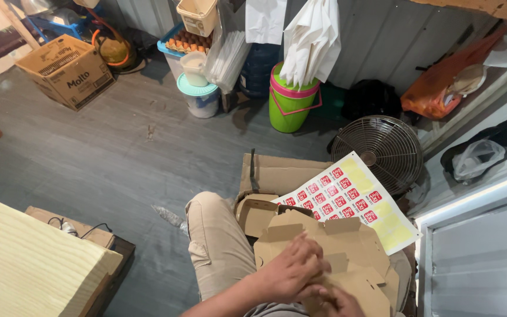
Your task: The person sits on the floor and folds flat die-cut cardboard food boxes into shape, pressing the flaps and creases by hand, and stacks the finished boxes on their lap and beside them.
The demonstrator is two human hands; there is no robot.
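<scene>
On my lap lies a flat brown cardboard box blank (pixel 335 240) with its flaps partly raised. My left hand (pixel 291 270) presses down on its near part, fingers curled over the cardboard. My right hand (pixel 341 302) shows only partly at the bottom edge, pinching a flap of the same box. A second small folded brown box (pixel 256 212) sits just beyond, by my knee. A yellow sheet of red square stickers (pixel 353 199) rests to the right of the boxes.
A flattened cardboard sheet (pixel 277 173) lies on the grey floor under the stickers. A round fan (pixel 385 147) stands right, a green bucket (pixel 289 103) behind. A large cardboard carton (pixel 66 70) sits far left. A pale wooden tabletop (pixel 24 264) fills the lower left.
</scene>
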